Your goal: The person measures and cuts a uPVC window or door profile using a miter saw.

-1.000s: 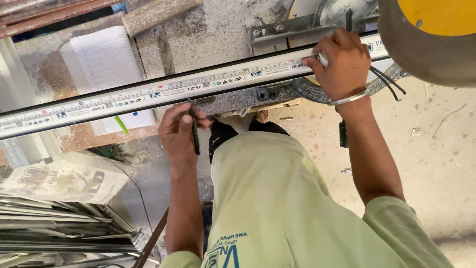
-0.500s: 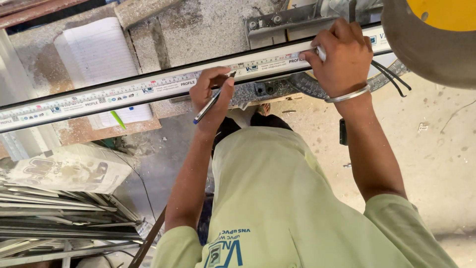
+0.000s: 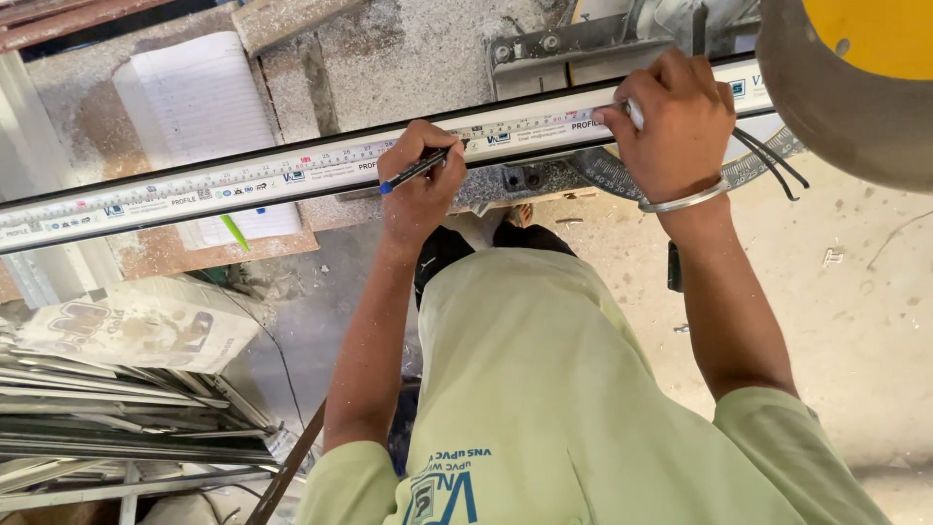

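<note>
At the far left a stack of grey metal profile lengths point(image 3: 117, 428) lies low beside a crumpled printed paper sack point(image 3: 126, 326), and above them an open lined notebook point(image 3: 199, 107) rests on the dusty worktop point(image 3: 408, 58). Across the whole view runs the long white plastic window profile with a black edge point(image 3: 243, 185), slanting up to the right. The left hand point(image 3: 420, 185) rests against it near the middle, fingers pressed together and pinching a black marker pen with a blue cap end point(image 3: 413, 171) — its tip at the profile's face. Further right the right hand point(image 3: 675, 122), a silver bangle point(image 3: 685, 200) at the wrist, clamps its curled fingers over the profile's top edge, just beside the round yellow-centred saw guard point(image 3: 855, 78).
</note>
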